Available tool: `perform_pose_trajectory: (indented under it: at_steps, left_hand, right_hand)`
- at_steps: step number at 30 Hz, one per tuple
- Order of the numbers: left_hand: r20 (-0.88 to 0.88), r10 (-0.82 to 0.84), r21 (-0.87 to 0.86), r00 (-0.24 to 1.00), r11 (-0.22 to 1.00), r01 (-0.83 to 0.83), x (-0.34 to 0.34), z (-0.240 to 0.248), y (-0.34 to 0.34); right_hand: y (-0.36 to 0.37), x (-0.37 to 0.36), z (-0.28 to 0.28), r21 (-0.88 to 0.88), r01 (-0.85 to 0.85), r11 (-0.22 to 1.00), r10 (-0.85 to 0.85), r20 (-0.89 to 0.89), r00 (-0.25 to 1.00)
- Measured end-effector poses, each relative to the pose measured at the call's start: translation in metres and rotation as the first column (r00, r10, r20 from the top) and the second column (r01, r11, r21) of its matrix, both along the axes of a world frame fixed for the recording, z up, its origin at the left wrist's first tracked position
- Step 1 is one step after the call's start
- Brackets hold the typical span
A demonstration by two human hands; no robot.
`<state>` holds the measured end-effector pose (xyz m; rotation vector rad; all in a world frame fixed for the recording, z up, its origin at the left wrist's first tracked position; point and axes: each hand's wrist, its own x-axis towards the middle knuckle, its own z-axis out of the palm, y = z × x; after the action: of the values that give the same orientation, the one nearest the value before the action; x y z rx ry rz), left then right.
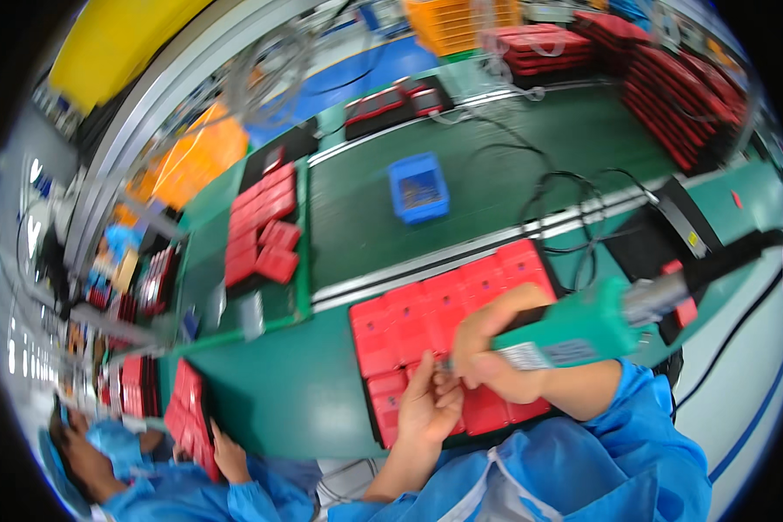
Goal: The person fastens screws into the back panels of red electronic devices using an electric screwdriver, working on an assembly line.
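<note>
Our right hand [489, 348] was wrapped around a green power tool [578, 324], its front end pointing left above the red casings [406, 315], which lay in rows on the green table [265, 391] before us. Our left hand [424, 413] had thumb and fingertips drawn together near that end; we could not tell whether they gripped anything. A blue bin [424, 211] stood beyond the casings, and at our left a co-worker's hand [229, 458] touched more red pieces [188, 411].

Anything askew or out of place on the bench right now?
Yes: at left, two red cases sit crooked beside straighter rows of red cases. At far right, a small red piece lies by itself on the green bench. No spill shows.
</note>
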<state>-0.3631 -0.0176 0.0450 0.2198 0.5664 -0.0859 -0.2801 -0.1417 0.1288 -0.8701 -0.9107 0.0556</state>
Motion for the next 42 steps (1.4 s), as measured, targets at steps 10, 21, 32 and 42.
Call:
perform_pose_trajectory:
  at_steps: [10,21,32,42]
  left_hand:
    - [0.062,0.036,-0.211,0.997,0.977,-0.022,-0.014,0.0,0.013]
    - [0.094,-0.005,-0.2,0.996,0.98,0.024,-0.017,-0.011,0.015]
    - [0.268,-0.044,0.044,0.962,0.998,0.034,-0.024,-0.011,0.016]
    - [0.257,0.07,0.044,0.964,0.996,-0.084,-0.029,-0.017,0.021]
  right_hand:
    - [0.02,0.001,0.007,0.113,-0.106,0.988,0.09,0.141,0.986]
    - [0.026,-0.005,0.012,0.079,-0.145,0.986,0.135,0.123,0.983]
    - [0.03,-0.016,0.026,0.047,-0.061,0.997,0.063,-0.048,0.997]
    - [0.045,-0.005,0.013,0.098,0.002,0.995,0.005,-0.074,0.997]
